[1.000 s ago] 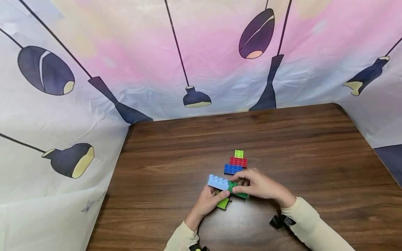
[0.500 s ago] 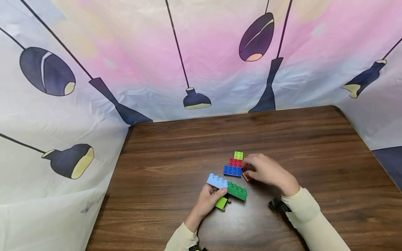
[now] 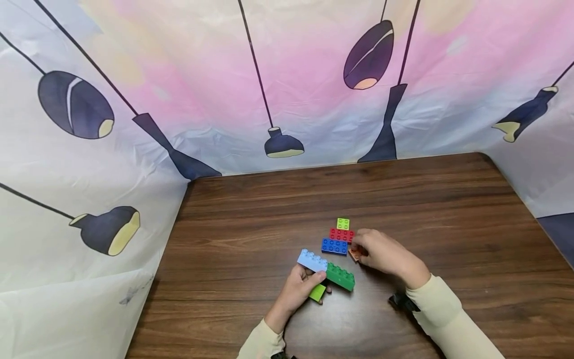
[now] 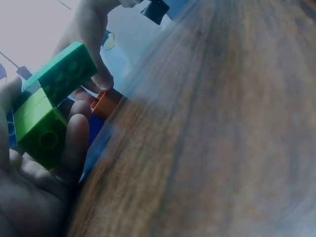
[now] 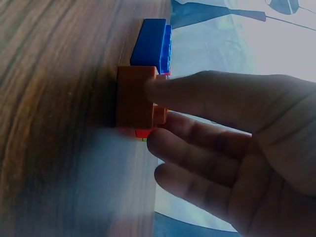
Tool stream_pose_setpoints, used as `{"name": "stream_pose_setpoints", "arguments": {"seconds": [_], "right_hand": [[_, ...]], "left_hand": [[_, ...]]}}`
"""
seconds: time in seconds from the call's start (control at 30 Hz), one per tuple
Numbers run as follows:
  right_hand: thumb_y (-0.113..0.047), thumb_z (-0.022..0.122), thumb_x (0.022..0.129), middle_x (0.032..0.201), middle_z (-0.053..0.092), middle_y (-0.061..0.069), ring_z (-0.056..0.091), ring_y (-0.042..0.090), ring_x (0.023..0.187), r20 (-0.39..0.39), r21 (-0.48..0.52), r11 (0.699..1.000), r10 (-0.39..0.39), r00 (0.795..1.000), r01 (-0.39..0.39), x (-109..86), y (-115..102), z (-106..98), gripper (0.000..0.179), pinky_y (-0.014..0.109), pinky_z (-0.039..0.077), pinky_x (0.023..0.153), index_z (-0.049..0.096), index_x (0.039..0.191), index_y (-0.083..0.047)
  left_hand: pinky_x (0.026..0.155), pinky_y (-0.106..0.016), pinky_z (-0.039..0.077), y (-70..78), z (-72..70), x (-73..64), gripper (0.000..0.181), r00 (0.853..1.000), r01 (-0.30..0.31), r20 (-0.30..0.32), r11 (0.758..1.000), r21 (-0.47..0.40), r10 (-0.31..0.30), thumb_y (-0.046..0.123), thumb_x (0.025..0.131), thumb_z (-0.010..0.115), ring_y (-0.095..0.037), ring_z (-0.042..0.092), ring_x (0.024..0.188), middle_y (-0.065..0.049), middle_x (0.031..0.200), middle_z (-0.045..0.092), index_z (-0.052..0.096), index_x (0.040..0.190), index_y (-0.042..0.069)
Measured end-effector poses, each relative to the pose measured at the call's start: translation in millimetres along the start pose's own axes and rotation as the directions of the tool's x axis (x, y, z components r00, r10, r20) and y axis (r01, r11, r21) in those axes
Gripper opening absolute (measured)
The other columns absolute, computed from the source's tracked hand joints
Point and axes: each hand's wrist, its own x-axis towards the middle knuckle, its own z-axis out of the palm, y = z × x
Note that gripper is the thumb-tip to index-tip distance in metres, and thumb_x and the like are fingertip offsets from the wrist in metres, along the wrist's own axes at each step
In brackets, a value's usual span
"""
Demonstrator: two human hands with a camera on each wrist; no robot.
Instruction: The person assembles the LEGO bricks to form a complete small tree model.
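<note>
My left hand (image 3: 293,289) holds a joined piece of toy bricks just above the table. In it, a light blue brick (image 3: 311,260) and a green brick (image 3: 341,277) lie end to end, with a lime brick (image 4: 42,131) below them. Thumb and forefinger of my right hand (image 3: 389,255) pinch an orange brick (image 5: 136,98) by its studded side. That brick sits on the table close to the dark blue brick (image 3: 334,246); in the head view the fingers cover much of it.
Behind the dark blue brick, a red brick (image 3: 342,235) and a small lime brick (image 3: 343,224) stand in a close row on the brown wooden table (image 3: 251,214). A printed cloth (image 3: 215,89) hangs along the table's back and sides.
My right hand has left the green brick and moved back and right to the orange brick, where its fingers now close. The left hand keeps holding the joined bricks in nearly the same place.
</note>
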Motion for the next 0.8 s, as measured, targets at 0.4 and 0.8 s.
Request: {"name": "stream_pose_setpoints", "arguments": {"seconds": [0.4,0.8], "right_hand": [[-0.010,0.086,0.089,0.098,0.067,0.000,0.061,0.019,0.091,-0.133,-0.100,0.991,-0.107,0.985,0.094,11.7,-15.1,24.7,0.017,0.038,0.057,0.076,0.079,0.103,-0.007],[-0.015,0.093,0.081,0.085,0.066,-0.006,0.053,0.015,0.083,-0.126,-0.135,0.980,-0.161,0.979,0.144,13.6,-19.7,35.3,0.028,0.035,0.048,0.072,0.078,0.103,-0.009]], "left_hand": [[0.055,-0.022,0.057,0.3,-0.2,1.7,0.017,0.999,-0.028,0.020,0.999,-0.017,0.029,0.013,0.109,0.058,-0.011,0.070,0.067,-0.055,0.088,0.054,0.056,0.118,-0.001],[0.053,-0.022,0.057,1.9,1.2,-0.9,0.031,1.000,0.012,0.010,1.000,-0.005,-0.012,0.020,0.111,0.055,-0.011,0.071,0.068,-0.056,0.090,0.054,0.053,0.127,-0.007]]}}
